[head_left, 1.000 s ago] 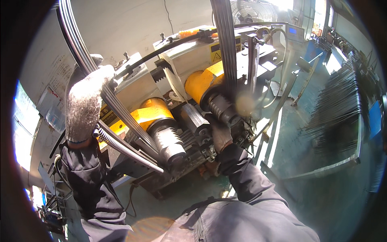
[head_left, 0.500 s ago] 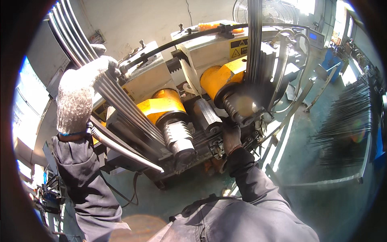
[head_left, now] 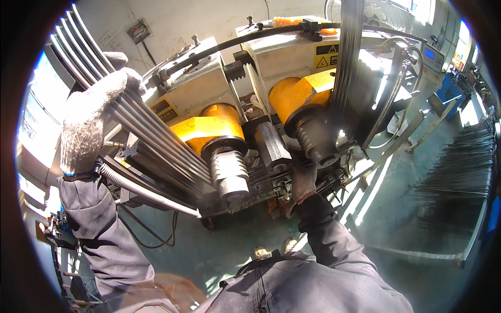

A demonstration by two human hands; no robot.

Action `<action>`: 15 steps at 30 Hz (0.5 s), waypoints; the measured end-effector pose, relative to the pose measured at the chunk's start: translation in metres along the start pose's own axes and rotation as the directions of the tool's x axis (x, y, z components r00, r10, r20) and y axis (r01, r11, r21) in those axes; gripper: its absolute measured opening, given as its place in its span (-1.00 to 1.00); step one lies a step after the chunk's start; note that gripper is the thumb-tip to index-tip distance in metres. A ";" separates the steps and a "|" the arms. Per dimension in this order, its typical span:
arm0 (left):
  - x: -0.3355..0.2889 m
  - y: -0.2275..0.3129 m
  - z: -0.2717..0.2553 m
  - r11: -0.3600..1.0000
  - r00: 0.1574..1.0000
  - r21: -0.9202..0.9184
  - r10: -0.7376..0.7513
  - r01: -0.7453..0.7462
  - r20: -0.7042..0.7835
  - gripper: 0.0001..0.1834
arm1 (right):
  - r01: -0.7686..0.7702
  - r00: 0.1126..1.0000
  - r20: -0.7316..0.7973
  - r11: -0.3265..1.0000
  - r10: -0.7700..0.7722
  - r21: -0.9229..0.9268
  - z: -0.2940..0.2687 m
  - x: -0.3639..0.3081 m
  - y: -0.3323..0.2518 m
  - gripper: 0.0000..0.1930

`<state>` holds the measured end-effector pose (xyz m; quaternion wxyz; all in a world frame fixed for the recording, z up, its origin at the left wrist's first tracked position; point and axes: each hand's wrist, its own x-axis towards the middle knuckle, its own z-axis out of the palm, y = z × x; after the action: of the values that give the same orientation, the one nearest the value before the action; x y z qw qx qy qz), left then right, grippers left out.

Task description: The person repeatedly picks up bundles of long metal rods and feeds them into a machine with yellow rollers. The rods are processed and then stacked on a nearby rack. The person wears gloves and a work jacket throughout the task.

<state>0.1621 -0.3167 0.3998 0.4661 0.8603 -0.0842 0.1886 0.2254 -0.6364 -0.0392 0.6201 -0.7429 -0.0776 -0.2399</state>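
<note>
My left hand (head_left: 86, 117), in a whitish knit glove, is closed round a bundle of long grey metal rods (head_left: 162, 138). The rods slant from the upper left down to the machine's front, beside the left ribbed metal cylinder (head_left: 228, 169) under a yellow housing (head_left: 209, 128). My right hand (head_left: 303, 180), also gloved, reaches in at the front of the machine, between a dark hexagonal block (head_left: 272, 146) and the right ribbed cylinder (head_left: 315, 135). Its fingers are hidden behind these parts, so what they touch does not show.
Another bundle of upright rods (head_left: 348, 68) stands at the right yellow housing (head_left: 302, 96). A ribbed hose (head_left: 146, 190) runs below my left wrist. On the right, many thin rods (head_left: 454, 177) lie in a metal-framed rack. A fan (head_left: 368, 14) and a control box (head_left: 432, 56) are at the back.
The view has shifted, so the machine appears farther right. My left hand, still round the rods, sits farther left relative to the machine. My right hand stays beside the hexagonal block.
</note>
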 end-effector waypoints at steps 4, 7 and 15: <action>0.001 -0.005 -0.006 0.994 0.996 0.086 -0.064 0.068 -0.055 -0.59 | 0.106 0.993 0.064 0.985 -0.098 -0.133 -0.004 -0.003 0.007 -0.68; 0.002 -0.007 -0.010 0.986 1.000 0.164 -0.017 0.014 0.015 -0.64 | 0.195 0.980 0.102 0.920 -0.169 -0.340 -0.007 -0.004 0.008 -0.62; -0.003 -0.003 -0.009 0.948 0.994 0.314 0.012 -0.046 0.109 -0.58 | 0.239 0.971 0.105 0.888 -0.215 -0.394 -0.010 -0.001 -0.001 -0.52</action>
<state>0.1576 -0.3074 0.4010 0.3146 0.9312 -0.0900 0.1605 0.2214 -0.6452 -0.0380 0.4186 -0.8471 -0.1309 -0.3000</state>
